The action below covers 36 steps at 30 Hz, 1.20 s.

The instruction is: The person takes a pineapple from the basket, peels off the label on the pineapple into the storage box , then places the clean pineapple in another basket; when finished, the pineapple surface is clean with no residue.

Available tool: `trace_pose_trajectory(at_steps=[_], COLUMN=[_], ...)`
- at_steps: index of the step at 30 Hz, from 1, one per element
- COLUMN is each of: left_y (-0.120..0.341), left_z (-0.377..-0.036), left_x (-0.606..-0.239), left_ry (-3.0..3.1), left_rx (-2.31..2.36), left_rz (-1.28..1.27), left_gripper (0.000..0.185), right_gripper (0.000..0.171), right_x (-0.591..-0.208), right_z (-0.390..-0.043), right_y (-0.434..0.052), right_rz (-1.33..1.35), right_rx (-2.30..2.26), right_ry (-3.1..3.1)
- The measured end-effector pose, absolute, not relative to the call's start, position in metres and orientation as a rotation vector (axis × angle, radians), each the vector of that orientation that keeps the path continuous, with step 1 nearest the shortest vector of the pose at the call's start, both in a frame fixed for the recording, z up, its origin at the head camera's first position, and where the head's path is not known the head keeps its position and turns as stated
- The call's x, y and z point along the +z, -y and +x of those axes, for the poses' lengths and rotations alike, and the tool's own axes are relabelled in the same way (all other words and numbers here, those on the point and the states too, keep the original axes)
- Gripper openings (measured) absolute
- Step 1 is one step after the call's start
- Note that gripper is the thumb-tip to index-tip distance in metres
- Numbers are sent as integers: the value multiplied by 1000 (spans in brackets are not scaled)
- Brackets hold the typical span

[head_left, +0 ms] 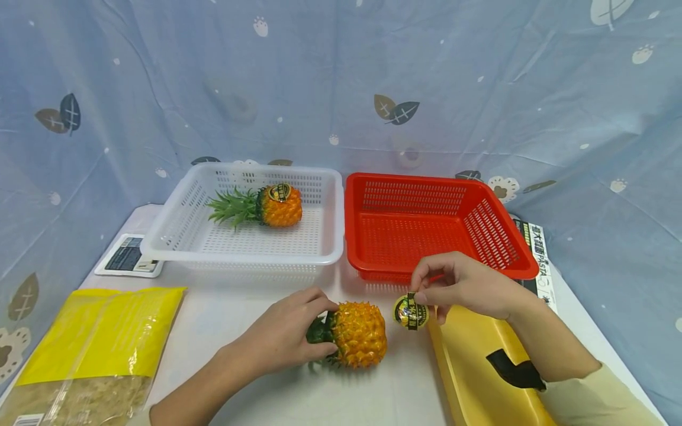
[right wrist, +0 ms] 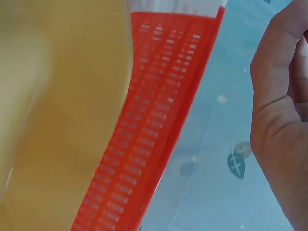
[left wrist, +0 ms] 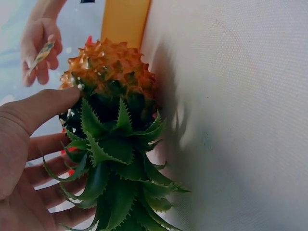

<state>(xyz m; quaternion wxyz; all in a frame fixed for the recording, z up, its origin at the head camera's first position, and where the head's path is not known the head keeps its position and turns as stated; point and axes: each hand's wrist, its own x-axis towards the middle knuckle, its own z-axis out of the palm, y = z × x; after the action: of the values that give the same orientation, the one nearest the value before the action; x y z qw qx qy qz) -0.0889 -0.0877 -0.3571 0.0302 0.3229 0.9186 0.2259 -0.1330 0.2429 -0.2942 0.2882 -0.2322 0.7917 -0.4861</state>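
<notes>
Two hands work at the near edge of the counter (head_left: 256, 307): the left hand (head_left: 290, 331) curls around the leafy end of a pineapple (head_left: 359, 334) lying on its side, while the right hand (head_left: 463, 284) pinches a round label (head_left: 410, 312) just beside the fruit. Farther back, a red basket (head_left: 367, 260) sits beside a white basket (head_left: 170, 231) holding a second pineapple (head_left: 279, 206).

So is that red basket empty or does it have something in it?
Empty: the red basket shows only bare mesh floor, while the white basket holds a pineapple.
</notes>
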Motion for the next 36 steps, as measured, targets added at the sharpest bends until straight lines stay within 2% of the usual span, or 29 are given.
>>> trace_pose_trajectory(at_steps=[13, 25, 36], left_y=[92, 88, 89], left_z=[-90, -94, -95], left_x=[-352, -353, -355], left_ry=[-2791, -2781, -2769], left_rx=[693, 704, 733], left_rz=[965, 939, 926], left_gripper=[48, 49, 50], right_gripper=[9, 12, 15], right_x=[-301, -318, -339], right_z=[-133, -132, -132], right_y=[-281, -324, -336], right_rz=[-584, -436, -369], right_rx=[-1300, -1290, -1314], right_ry=[-2133, -2190, -2154])
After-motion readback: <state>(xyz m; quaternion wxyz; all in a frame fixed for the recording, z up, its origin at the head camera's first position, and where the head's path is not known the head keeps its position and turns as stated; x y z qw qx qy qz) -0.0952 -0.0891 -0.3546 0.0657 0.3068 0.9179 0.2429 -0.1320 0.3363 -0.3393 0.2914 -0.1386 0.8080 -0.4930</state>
